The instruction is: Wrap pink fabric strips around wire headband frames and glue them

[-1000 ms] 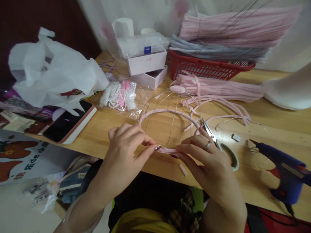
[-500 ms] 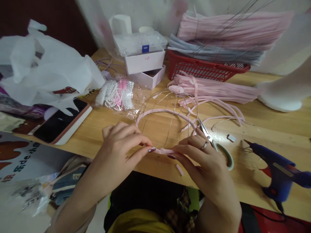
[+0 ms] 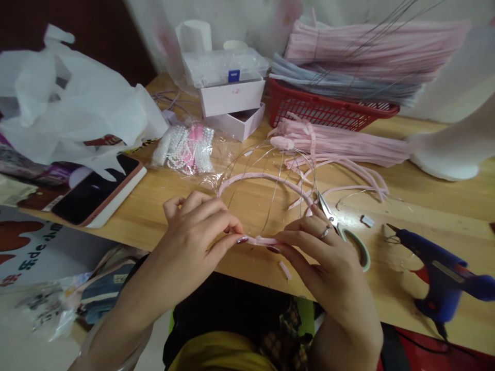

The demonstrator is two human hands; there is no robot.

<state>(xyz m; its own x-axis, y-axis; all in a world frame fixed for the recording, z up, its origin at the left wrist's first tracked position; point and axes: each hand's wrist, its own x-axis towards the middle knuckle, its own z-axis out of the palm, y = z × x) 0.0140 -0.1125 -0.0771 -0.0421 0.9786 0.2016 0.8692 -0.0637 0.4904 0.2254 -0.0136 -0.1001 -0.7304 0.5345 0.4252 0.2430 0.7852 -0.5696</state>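
A pink-wrapped wire ring [image 3: 266, 176] is held over the table's front edge, with thin bare wires running from it up to a small pink oval knob [image 3: 282, 142]. My left hand [image 3: 201, 237] pinches the near side of the ring between thumb and fingers. A short way to the right, my right hand [image 3: 323, 252] pinches the same stretch, where a pink strip overlaps the ring. Scissors [image 3: 350, 239] with pale green handles lie just beyond my right hand. A small pink offcut [image 3: 285, 270] rests below the ring.
A blue glue gun [image 3: 441, 270] lies at the right. Pink pipe-cleaner-like stems [image 3: 348, 141] lie before a red basket [image 3: 332, 111] heaped with more. Bagged pearl strings [image 3: 189, 149], white boxes [image 3: 232, 98], a phone [image 3: 96, 190] and a white plastic bag [image 3: 77, 108] stand left and behind.
The whole view has shifted very slightly. Both hands keep their pinch on the ring in the same place, with no clear movement.
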